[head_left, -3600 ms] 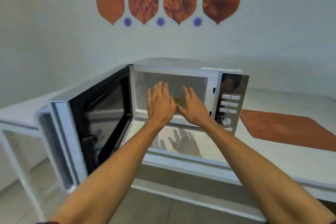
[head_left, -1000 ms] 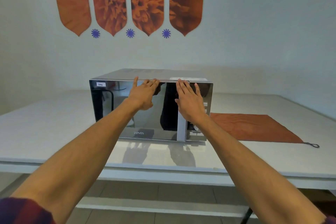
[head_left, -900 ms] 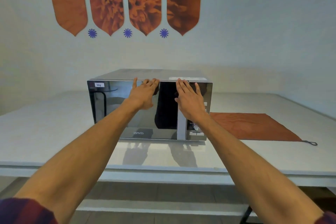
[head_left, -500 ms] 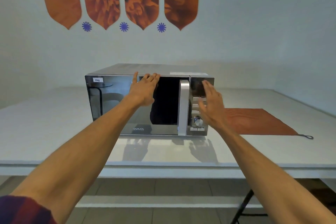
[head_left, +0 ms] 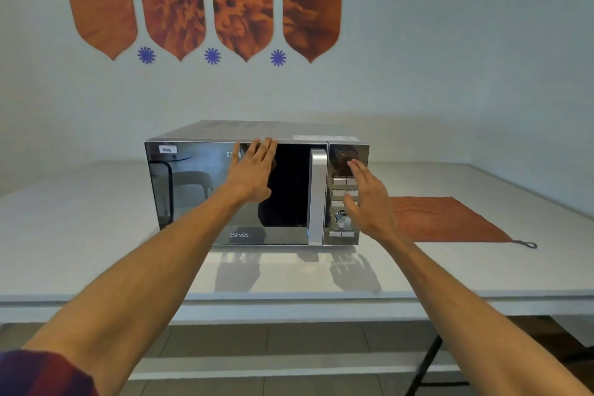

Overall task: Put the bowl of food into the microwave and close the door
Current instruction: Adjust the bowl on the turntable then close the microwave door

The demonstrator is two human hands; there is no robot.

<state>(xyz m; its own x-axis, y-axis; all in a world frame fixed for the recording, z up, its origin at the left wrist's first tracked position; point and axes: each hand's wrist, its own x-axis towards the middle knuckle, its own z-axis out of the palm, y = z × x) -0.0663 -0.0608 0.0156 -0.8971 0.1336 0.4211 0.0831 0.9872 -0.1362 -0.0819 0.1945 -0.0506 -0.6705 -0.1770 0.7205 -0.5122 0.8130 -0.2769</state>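
A silver microwave [head_left: 193, 190] with a dark mirrored door stands on the white table [head_left: 80, 235], and its door is shut. The bowl of food is hidden from view. My left hand [head_left: 254, 173] lies flat against the upper middle of the door, fingers together and reaching its top edge. My right hand [head_left: 369, 199] hovers open in front of the control panel [head_left: 345, 233], to the right of the silver door handle [head_left: 316, 196], holding nothing.
An orange cloth mat [head_left: 450, 222] lies on the table to the right of the microwave. Orange flower panels [head_left: 199, 0] hang on the wall behind. Tiled floor and a dark table leg [head_left: 424, 363] show below the table's front edge.
The microwave door went from wide open to shut. My right hand has left the door and moved right, in front of the control panel. My left hand stays on the door.
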